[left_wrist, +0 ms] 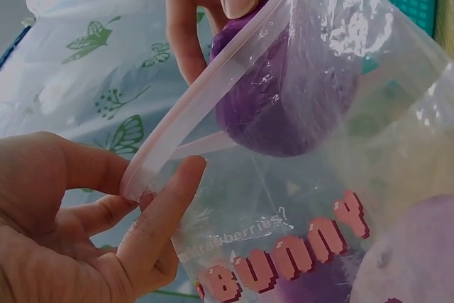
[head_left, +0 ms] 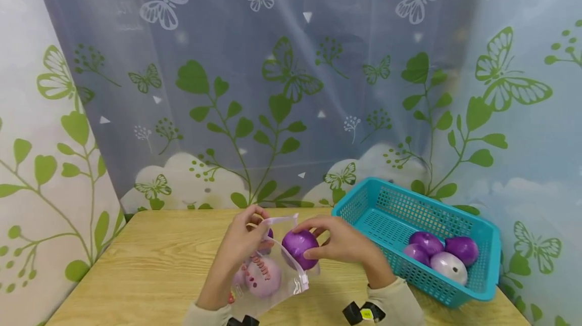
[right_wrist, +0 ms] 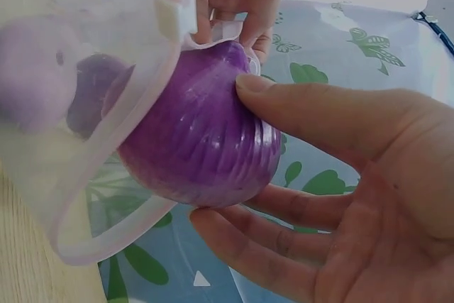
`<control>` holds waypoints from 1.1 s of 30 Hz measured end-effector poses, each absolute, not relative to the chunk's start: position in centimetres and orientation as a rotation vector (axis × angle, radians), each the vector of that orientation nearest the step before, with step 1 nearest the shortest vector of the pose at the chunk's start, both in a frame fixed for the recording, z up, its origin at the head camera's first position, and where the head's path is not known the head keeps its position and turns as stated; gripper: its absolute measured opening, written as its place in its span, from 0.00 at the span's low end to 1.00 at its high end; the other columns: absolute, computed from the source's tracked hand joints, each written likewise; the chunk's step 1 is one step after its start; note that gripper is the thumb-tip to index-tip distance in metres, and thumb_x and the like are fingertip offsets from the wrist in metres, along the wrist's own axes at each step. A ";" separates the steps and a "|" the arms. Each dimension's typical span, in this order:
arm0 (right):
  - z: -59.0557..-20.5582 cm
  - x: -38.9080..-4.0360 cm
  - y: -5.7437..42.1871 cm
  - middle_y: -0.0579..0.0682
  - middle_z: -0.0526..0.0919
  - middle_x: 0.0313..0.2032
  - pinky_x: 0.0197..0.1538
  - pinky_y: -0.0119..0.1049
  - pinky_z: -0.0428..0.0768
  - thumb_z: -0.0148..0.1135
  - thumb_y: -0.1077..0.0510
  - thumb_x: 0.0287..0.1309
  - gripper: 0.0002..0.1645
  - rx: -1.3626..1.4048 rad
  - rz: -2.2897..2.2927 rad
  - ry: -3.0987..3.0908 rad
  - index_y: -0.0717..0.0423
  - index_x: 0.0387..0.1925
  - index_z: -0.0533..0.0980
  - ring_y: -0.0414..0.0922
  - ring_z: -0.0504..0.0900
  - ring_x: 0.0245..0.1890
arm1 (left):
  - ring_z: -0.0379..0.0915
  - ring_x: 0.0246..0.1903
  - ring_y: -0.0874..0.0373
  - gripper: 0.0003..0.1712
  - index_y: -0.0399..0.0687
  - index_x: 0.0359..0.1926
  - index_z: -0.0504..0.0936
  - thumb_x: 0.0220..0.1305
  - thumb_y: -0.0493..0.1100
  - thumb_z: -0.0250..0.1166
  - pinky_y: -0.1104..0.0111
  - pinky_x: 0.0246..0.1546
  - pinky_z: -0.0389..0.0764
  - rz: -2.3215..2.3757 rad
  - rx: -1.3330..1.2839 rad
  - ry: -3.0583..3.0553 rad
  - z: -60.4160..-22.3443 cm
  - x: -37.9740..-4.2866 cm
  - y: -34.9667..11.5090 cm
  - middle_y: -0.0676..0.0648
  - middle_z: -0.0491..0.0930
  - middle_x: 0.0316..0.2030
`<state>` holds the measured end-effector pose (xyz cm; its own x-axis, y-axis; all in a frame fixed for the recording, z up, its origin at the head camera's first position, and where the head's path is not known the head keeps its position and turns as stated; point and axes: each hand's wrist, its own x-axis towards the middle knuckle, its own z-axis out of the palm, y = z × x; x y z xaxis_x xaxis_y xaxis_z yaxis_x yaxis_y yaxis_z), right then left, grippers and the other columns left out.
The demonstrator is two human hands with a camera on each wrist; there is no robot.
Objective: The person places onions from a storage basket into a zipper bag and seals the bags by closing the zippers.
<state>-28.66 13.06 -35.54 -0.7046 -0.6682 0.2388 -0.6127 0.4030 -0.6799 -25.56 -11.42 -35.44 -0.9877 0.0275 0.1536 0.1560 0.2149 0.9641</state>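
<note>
My right hand [head_left: 338, 240] grips a shiny purple onion [head_left: 301, 249] with ridged sides, thumb on one side and fingers on the other. The onion is partly inside the mouth of a clear zip bag [left_wrist: 206, 97] printed with "BUNNY". In the left wrist view, my left hand [left_wrist: 92, 225] pinches the bag's pinkish zip edge between thumb and fingers, and the mouth gapes around the onion. Inside the bag lie a pale lilac onion [right_wrist: 35, 72] and a darker purple onion [right_wrist: 96, 94]. A white slider sits at one end of the zip.
A turquoise plastic basket [head_left: 382, 222] stands at the right of the wooden table [head_left: 150, 260]. It holds several onions, among them a whitish one [head_left: 449, 268] and a purple one [head_left: 463, 250]. A curtain [head_left: 282, 129] with leaves and butterflies hangs behind the table.
</note>
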 end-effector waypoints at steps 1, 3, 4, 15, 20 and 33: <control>-35.5 -28.6 13.0 0.53 0.85 0.56 0.41 0.32 0.90 0.75 0.59 0.58 0.24 -1.171 -1.199 2.569 0.49 0.57 0.82 0.52 0.83 0.50 | 0.80 0.33 0.52 0.04 0.39 0.47 0.77 0.74 0.34 0.59 0.62 0.36 0.94 -1.897 -0.176 -2.366 -35.4 -25.6 -11.4 0.39 0.76 0.41; -35.5 -28.6 12.9 0.54 0.85 0.56 0.43 0.32 0.90 0.74 0.59 0.59 0.24 -1.156 -1.205 2.557 0.50 0.57 0.82 0.52 0.83 0.51 | 0.80 0.32 0.52 0.04 0.39 0.47 0.77 0.74 0.34 0.59 0.63 0.36 0.94 -1.894 -0.172 -2.364 -35.4 -25.6 -11.4 0.39 0.76 0.41; -35.5 -28.5 12.8 0.54 0.85 0.56 0.43 0.33 0.90 0.74 0.60 0.59 0.24 -1.149 -1.208 2.552 0.50 0.58 0.81 0.53 0.83 0.51 | 0.80 0.32 0.52 0.04 0.38 0.47 0.77 0.74 0.34 0.59 0.63 0.36 0.94 -1.893 -0.169 -2.363 -35.3 -25.5 -11.4 0.39 0.76 0.41; -35.2 -28.4 12.9 0.60 0.83 0.58 0.52 0.45 0.92 0.67 0.62 0.66 0.18 -1.099 -1.210 2.539 0.58 0.57 0.80 0.57 0.85 0.55 | 0.79 0.33 0.53 0.04 0.39 0.47 0.77 0.74 0.34 0.59 0.62 0.35 0.94 -1.891 -0.146 -2.322 -35.4 -25.6 -11.5 0.39 0.76 0.43; -35.2 -28.4 13.2 0.60 0.84 0.57 0.52 0.40 0.91 0.64 0.61 0.69 0.16 -1.120 -1.209 2.537 0.59 0.56 0.81 0.53 0.87 0.52 | 0.79 0.35 0.52 0.05 0.40 0.48 0.76 0.74 0.35 0.58 0.61 0.38 0.94 -1.893 -0.128 -2.309 -35.3 -25.6 -11.7 0.39 0.75 0.45; -35.1 -28.7 14.2 0.57 0.86 0.54 0.51 0.37 0.90 0.63 0.59 0.71 0.14 -1.115 -1.201 2.579 0.58 0.55 0.81 0.51 0.87 0.50 | 0.82 0.33 0.52 0.05 0.36 0.48 0.74 0.75 0.33 0.56 0.61 0.38 0.94 -1.922 -0.142 -2.234 -34.9 -25.4 -12.1 0.40 0.74 0.43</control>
